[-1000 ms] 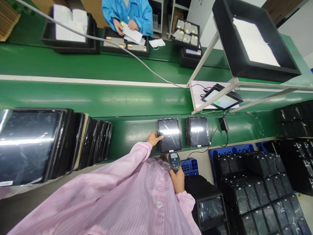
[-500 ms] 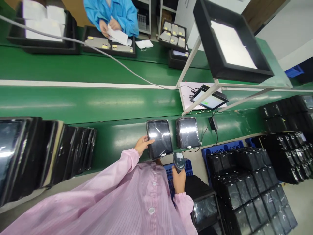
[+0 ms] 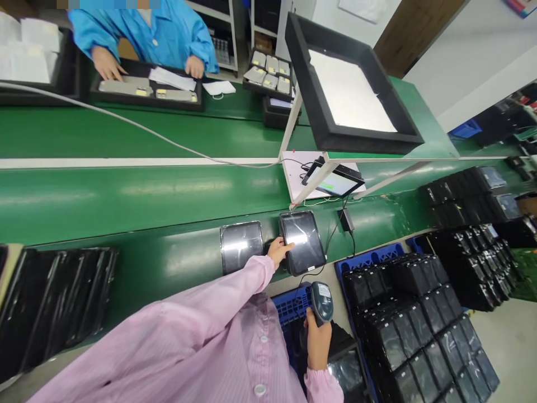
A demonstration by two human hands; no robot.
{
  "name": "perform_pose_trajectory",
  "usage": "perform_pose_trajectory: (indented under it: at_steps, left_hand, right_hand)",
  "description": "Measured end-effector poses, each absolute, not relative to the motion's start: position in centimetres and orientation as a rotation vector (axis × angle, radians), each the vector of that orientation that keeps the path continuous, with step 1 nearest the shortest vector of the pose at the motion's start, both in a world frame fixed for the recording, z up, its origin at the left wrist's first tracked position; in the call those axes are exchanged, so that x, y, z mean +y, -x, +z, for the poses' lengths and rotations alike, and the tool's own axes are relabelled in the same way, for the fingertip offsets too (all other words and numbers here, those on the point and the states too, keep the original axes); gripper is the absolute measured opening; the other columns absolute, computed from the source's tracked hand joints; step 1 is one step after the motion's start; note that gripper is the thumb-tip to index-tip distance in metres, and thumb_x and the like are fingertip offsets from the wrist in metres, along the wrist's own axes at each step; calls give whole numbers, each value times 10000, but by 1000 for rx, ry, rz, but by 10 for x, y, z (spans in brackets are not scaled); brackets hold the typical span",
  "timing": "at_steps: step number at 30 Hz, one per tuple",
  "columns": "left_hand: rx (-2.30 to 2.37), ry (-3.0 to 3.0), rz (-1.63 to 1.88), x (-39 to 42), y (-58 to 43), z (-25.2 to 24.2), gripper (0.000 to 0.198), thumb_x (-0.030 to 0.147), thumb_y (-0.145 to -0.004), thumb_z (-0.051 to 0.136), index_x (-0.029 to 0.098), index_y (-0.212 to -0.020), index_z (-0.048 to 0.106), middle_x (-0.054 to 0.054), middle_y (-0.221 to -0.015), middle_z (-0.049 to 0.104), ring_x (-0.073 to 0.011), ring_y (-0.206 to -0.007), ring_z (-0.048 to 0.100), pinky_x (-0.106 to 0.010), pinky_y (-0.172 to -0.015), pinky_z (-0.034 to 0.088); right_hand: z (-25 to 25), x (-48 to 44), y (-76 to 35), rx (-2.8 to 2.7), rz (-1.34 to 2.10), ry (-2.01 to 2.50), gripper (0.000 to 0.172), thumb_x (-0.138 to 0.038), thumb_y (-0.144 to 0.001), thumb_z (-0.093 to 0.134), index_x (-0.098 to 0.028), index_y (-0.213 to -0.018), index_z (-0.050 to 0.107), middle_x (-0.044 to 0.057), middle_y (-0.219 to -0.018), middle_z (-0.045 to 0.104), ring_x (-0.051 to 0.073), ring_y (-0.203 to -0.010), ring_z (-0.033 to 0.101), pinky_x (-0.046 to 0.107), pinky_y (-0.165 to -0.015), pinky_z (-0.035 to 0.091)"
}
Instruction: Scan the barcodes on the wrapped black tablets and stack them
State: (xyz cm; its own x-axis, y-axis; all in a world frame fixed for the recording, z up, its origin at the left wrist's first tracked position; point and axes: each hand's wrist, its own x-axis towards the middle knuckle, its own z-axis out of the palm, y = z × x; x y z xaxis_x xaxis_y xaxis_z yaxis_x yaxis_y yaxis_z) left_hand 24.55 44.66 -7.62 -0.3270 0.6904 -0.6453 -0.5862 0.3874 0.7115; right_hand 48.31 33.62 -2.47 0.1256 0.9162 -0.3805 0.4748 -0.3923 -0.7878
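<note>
My left hand (image 3: 278, 252) grips the left edge of a black, film-wrapped tablet (image 3: 304, 243), its thumb lying on the screen. That tablet sits at the right-hand spot on the near green bench; whether it rests fully on what is beneath I cannot tell. Just left of it lies another wrapped tablet (image 3: 240, 242), partly covered by my sleeve. Low in front of my body, my right hand (image 3: 319, 336) is closed round the handle of a barcode scanner (image 3: 322, 302), whose head points up toward the bench.
A lit screen (image 3: 333, 182) stands under a metal-legged shelf bearing a black tray (image 3: 364, 143). Wrapped devices (image 3: 59, 308) line the left; stacked black units (image 3: 419, 313) fill a blue pallet (image 3: 373, 254) at right. Across the bench, a co-worker in blue (image 3: 146, 39) handles a parts tray.
My left hand has moved right with the tablet, from the left spot to the right one. Another tablet now shows at the left spot. The co-worker's hands have parted and the papers lie down.
</note>
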Motion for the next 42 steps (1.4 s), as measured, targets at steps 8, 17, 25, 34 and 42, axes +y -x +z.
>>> perform_pose_trajectory:
  at_steps: [8,17,25,34,42]
  left_hand:
    - [1949,-695,1039,428,-194,-90,318,415,-771,833,178,-933,696,-125,-1028,775,-309,-1066,716,-424,-974,536]
    - [2322,-558,1007,282,-93,-129,395,260,-832,719,153,-1199,622,-125,-1188,648,-203,-886,675,-368,-900,555]
    - [2132,-376,859,264,-109,-147,362,375,-761,843,207,-935,573,-42,-918,715,-215,-891,691,-295,-804,498]
    - [2114,-244,824,271,-103,-145,385,342,-689,891,219,-849,563,-55,-914,748,-249,-971,713,-314,-854,494]
    - [1942,-88,1004,271,-106,-152,459,284,-704,892,180,-997,556,-87,-980,733,-228,-932,725,-306,-759,552]
  right_hand:
    - [-36,316,-458,-1552,1358,1813,400,-540,-796,692,-156,-910,699,120,-889,769,280,-863,712,346,-782,538]
    - [-59,253,-385,-1958,1524,1769,435,-414,-801,564,-146,-1129,666,145,-996,780,317,-934,722,383,-842,512]
    - [-68,239,-368,-2040,1343,1825,419,-393,-813,544,-152,-1132,671,157,-992,779,332,-943,719,387,-833,504]
    - [-65,236,-365,-2040,1308,1851,444,-408,-801,555,-145,-1134,686,167,-985,787,340,-966,733,386,-839,515]
    - [-67,238,-372,-1920,1352,1827,393,-409,-830,594,-160,-1120,685,133,-985,790,311,-939,729,366,-821,508]
